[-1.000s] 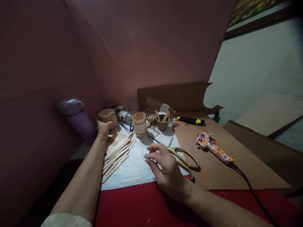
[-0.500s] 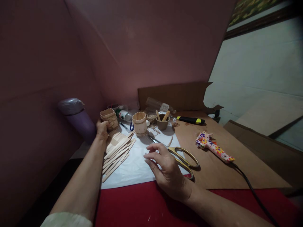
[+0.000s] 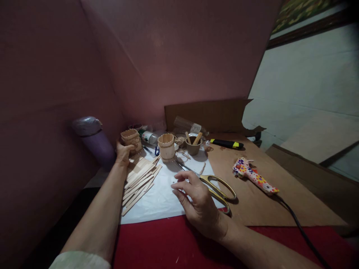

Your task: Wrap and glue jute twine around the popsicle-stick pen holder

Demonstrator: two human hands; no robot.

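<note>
Spreading beneath both hands, a red counter (image 3: 151, 246) is carrying a white sheet (image 3: 161, 200), while a brown board (image 3: 260, 209) is lying to the right of the right hand (image 3: 196, 200). One pink wall (image 3: 179, 56) is rising beyond the hands, and one pale wall (image 3: 300, 82) is showing far to their right. One strip of cardboard (image 3: 207, 115) is standing at the back, well beyond the right hand.

Two cups are showing. The left hand (image 3: 123, 152) is gripping the first cup (image 3: 134, 139) by its near left side; the second cup (image 3: 166, 149) is standing upright, right of the left hand and beyond the right. The right hand is hovering with its fingers loosely curled, thumb and fingertips slightly parted.

Many sticks (image 3: 138, 185) are lying between the hands, overlapping too much to count. One pair of scissors (image 3: 204, 178) is resting just beside the right hand, partly hidden by it. One pot (image 3: 193, 147) is holding two upright sticks beyond the right hand. One glue gun (image 3: 255, 176) is lying to that hand's right, one tool (image 3: 226, 144) farther off. One purple flask (image 3: 98, 147) is leaning left of the left hand.
</note>
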